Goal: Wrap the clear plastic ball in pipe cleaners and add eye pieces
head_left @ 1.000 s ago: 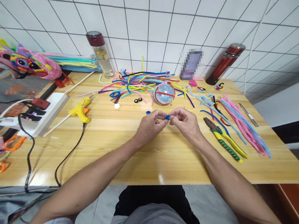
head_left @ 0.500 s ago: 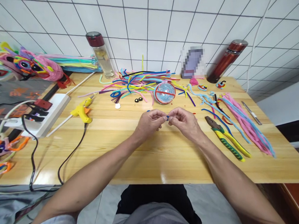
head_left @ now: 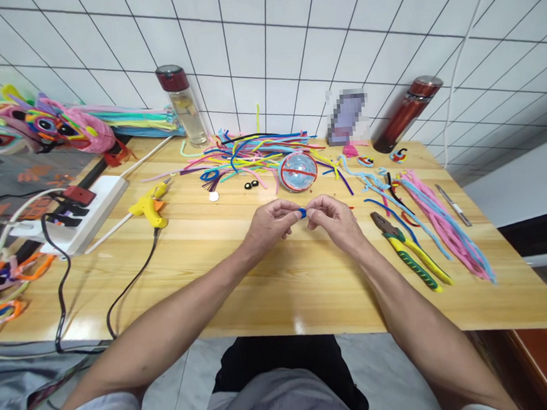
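Note:
Between my fingertips sits a small blue curl of pipe cleaner (head_left: 302, 213), mostly covered by the fingers. My left hand (head_left: 273, 222) pinches it from the left, and my right hand (head_left: 329, 218) pinches it from the right. Both hands hover over the middle of the wooden table (head_left: 279, 279). Just beyond them stands a clear ball (head_left: 298, 171) with red strips around it. Behind the ball spreads a loose pile of coloured pipe cleaners (head_left: 255, 150). To the right of my right hand lie pliers (head_left: 408, 252) with green and yellow handles.
At left are a yellow glue gun (head_left: 149, 207), a white power strip (head_left: 91, 211) with trailing cords, and fuzzy colourful figures (head_left: 71, 125). A glass bottle (head_left: 185, 108) and a red flask (head_left: 408, 114) stand by the tiled wall. Pink and blue pipe cleaners (head_left: 448, 227) lie right, beside a craft knife (head_left: 453, 205).
More of the blue piece shows between my fingertips now, as a small rounded curl. Both hands keep their pinch in nearly the same place; the view has shifted slightly.

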{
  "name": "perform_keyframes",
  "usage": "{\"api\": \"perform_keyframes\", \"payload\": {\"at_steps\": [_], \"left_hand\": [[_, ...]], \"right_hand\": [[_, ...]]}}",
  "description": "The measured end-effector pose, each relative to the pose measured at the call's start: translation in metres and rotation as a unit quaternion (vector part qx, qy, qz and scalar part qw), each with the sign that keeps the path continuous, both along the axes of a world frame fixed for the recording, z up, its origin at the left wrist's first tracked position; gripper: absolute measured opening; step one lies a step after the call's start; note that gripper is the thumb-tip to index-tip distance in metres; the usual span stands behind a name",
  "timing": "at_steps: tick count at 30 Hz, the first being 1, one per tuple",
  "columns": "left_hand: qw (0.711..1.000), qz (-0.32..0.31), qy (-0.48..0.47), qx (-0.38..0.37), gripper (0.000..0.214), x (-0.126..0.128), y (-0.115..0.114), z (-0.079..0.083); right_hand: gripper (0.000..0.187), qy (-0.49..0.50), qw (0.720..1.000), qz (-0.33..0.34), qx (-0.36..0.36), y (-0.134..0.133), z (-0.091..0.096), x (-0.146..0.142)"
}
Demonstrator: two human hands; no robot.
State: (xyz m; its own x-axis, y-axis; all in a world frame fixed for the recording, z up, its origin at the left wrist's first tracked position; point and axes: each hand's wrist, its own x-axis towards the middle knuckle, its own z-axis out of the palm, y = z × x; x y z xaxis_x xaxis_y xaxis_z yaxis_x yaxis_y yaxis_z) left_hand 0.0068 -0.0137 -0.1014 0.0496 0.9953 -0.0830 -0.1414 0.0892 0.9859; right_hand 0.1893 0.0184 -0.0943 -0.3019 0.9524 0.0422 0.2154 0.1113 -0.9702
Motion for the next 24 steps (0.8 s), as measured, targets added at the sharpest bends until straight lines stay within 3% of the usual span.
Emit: {"api": "perform_keyframes", "payload": {"at_steps": [8,13,24], "left_hand": [[0.999,-0.019,0.026,0.037,0.035,0.0014,-0.0001,-0.0022],[0.998,-0.005,0.049,0.028,0.047,0.0016,0.0005,-0.0021],[0.995,-0.044,0.083,0.024,0.033,-0.0001,0.0009,-0.0031]], "right_hand": [[0.017,-0.048,0.999,-0.007,0.006,-0.0009,-0.0047,-0.0019],[0.019,0.002,1.000,-0.022,-0.018,0.0012,-0.0078,-0.0030],[0.021,-0.002,1.000,-0.008,0.009,-0.0015,-0.0059,-0.0039]]}}
